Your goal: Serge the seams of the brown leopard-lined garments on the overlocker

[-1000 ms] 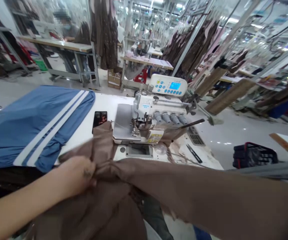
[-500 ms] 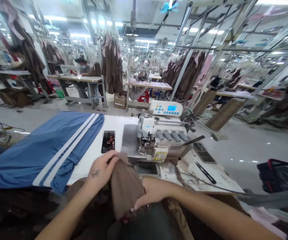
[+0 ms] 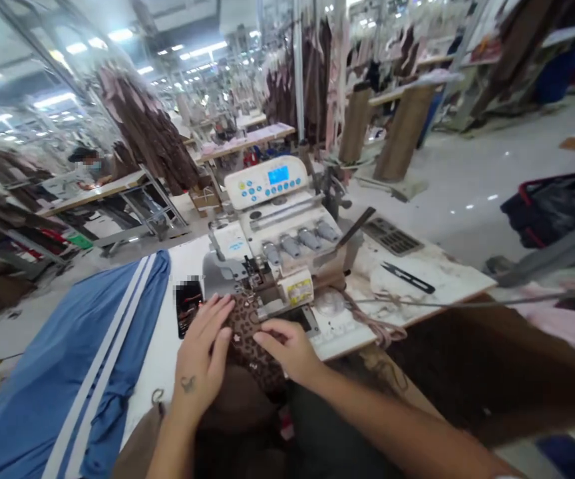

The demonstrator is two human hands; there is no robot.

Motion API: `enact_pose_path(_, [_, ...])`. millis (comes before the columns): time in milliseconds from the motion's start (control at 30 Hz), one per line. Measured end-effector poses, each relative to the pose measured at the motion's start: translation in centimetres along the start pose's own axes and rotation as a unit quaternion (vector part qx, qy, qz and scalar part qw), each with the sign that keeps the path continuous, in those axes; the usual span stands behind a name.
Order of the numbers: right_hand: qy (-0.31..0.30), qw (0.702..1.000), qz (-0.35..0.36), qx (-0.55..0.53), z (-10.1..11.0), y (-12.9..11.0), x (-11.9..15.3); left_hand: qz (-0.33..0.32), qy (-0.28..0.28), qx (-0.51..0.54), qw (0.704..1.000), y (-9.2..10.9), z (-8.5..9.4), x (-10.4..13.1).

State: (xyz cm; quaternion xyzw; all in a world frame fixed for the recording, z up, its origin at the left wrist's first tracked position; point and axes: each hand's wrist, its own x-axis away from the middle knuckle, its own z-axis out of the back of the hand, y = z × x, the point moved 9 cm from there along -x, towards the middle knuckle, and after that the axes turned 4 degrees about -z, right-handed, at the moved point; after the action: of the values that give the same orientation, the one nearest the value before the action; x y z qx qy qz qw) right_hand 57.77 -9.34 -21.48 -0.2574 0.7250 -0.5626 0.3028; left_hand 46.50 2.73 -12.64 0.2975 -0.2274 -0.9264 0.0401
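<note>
Brown leopard-print fabric (image 3: 252,332) lies at the front of a white sewing machine (image 3: 267,226), reaching up to its needle area and hanging down over the table edge. My left hand (image 3: 205,352) rests on the fabric's left side, fingers stretched out and slightly apart. On the right side, my right hand (image 3: 287,346) pinches the fabric between thumb and forefinger. Plain brown cloth (image 3: 237,399) hangs below my hands. A dark phone (image 3: 188,306) lies left of the machine, close to my left fingertips.
Blue fabric with white stripes (image 3: 88,359) covers the table's left side. Black thread snips (image 3: 407,277) lie on the table (image 3: 447,279) right of the machine. A dark crate (image 3: 557,206) stands at the right. A person (image 3: 95,166) sits at another table at the back left.
The view has turned right and tilted. Both hands have moved up to the machine, and the bunched brown fabric now lies spread with its leopard print showing. My left hand has opened.
</note>
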Motion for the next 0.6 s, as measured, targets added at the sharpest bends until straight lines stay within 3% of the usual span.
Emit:
enact_pose_path(67, [0.019,1.0,0.014,0.008,0.9,-0.5,0.2,0.066,-0.01,0.077,0.995,-2.2,1.0,-0.6])
enact_pose_path(167, [0.049,0.991,0.095,0.08,2.1,-3.1,1.5,0.141,-0.001,0.162,0.977,-4.7,2.7,-0.5])
enact_pose_path(233, [0.035,0.982,0.139,0.119,1.8,-4.6,2.5,0.131,0.03,0.186,0.973,-4.3,3.9,-0.3])
enact_pose_path(300, [-0.02,0.981,0.134,0.14,0.6,-5.0,3.0,0.087,0.072,0.188,0.976,-2.5,4.7,-0.6])
enact_pose_path(367, [-0.08,0.977,0.094,0.174,-1.0,-4.3,3.1,0.053,0.077,0.148,0.985,-0.4,4.1,-1.4])
enact_pose_path(433, [-0.105,0.97,0.054,0.214,-1.9,-3.3,3.1,0.066,0.063,0.102,0.991,0.6,2.5,-2.3])
enact_pose_path(500, [-0.093,0.967,0.047,0.233,-1.9,-2.8,2.9,0.103,0.081,0.094,0.987,0.6,1.4,-2.8])
enact_pose_path(600, [-0.015,0.973,0.087,0.213,-0.3,-3.1,2.7,0.134,0.11,0.113,0.978,0.1,0.8,-2.6])
